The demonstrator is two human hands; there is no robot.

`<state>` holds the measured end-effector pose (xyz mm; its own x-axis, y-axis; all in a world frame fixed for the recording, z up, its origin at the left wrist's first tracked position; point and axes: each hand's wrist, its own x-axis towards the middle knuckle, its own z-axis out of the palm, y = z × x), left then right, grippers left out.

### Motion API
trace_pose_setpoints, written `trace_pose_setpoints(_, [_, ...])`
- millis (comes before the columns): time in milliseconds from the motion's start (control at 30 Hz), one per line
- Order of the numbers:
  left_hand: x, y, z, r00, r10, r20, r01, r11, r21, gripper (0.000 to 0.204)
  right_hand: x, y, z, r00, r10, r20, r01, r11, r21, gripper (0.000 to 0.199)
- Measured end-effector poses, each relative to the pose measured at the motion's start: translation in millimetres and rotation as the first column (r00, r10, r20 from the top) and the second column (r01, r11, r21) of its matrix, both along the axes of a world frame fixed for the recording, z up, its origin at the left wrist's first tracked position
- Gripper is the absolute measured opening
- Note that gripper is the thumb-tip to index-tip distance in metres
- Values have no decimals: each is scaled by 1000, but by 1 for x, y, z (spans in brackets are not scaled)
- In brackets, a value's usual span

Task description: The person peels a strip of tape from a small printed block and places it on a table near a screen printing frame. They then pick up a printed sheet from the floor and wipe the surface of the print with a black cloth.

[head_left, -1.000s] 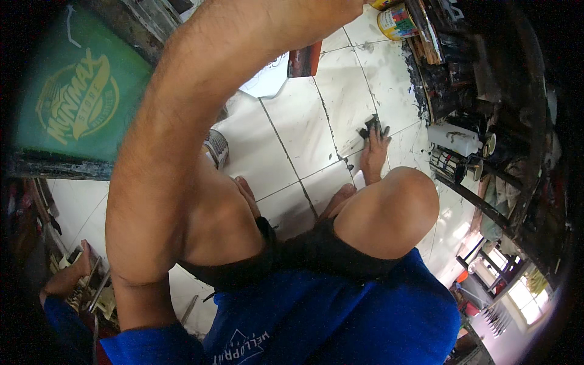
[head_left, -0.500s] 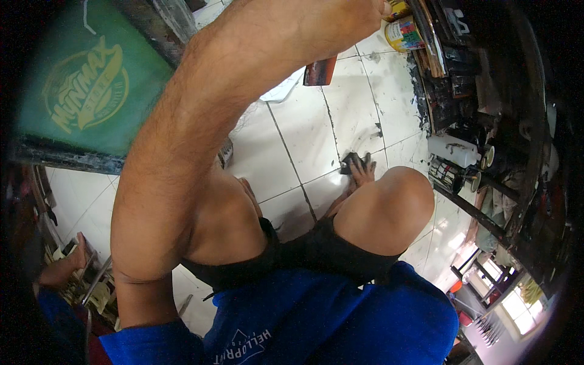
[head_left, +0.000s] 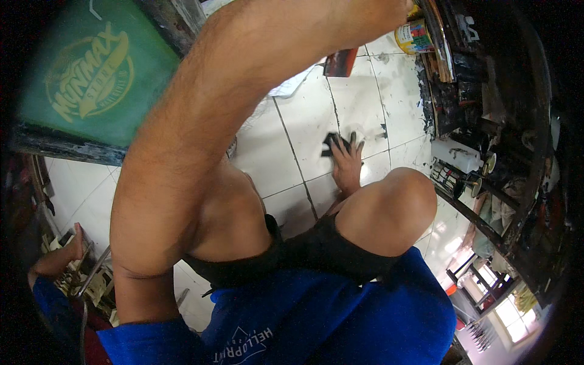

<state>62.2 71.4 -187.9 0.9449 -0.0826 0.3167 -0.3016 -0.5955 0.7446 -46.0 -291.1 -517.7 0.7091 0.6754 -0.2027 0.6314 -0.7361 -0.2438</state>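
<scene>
I squat on a white tiled floor [head_left: 274, 152], bare knees up, in a blue shirt and dark shorts. My right hand [head_left: 347, 161] lies flat on a tile beyond my right knee [head_left: 389, 207], fingers spread over a dark rag [head_left: 333, 143] that it presses down. My left forearm rises across the picture to the top edge. Only the heel of my left hand [head_left: 392, 9] shows there, near a paint can [head_left: 413, 36]; its fingers are cut off.
A green mesh printing screen in a dark frame [head_left: 91, 79] leans at the upper left. A white sheet [head_left: 292, 85] and a dark red block [head_left: 340, 61] lie on the floor. A stained, cluttered rack [head_left: 462, 103] stands right, with a white jug [head_left: 456, 155]. Another person's hand [head_left: 61, 255] shows lower left.
My right hand has slid the rag over the tile, leftward and nearer my knee. The raised left arm stays across the view.
</scene>
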Motion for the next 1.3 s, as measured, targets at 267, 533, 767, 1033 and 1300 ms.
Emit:
trace_pose_setpoints(267, [-4, -3, 58, 837, 28, -546, -114, 986, -124, 27, -16, 21, 7, 925, 334, -181, -323, 942, 86, 63])
trace_pose_setpoints(533, [13, -13, 40, 787, 85, -611, -140, 989, -43, 28, 179, 79, -24, 973, -91, 210, 9, 932, 363, 46])
trace_pose_setpoints(767, [12, 10, 30, 852, 24, -524, -86, 992, -94, 30, 198, 132, -15, 984, 89, 153, -133, 941, 312, 48])
trace_pose_setpoints(1033, [21, -5, 32, 820, -24, -572, -106, 975, -193, 29, 230, 121, -27, 959, -91, 269, -6, 940, 340, 46])
trace_pose_setpoints(1300, [31, -9, -4, 876, 152, -457, -130, 988, 80, 29, 148, 80, 31, 523, -195, -830, 810, 418, 412, 35])
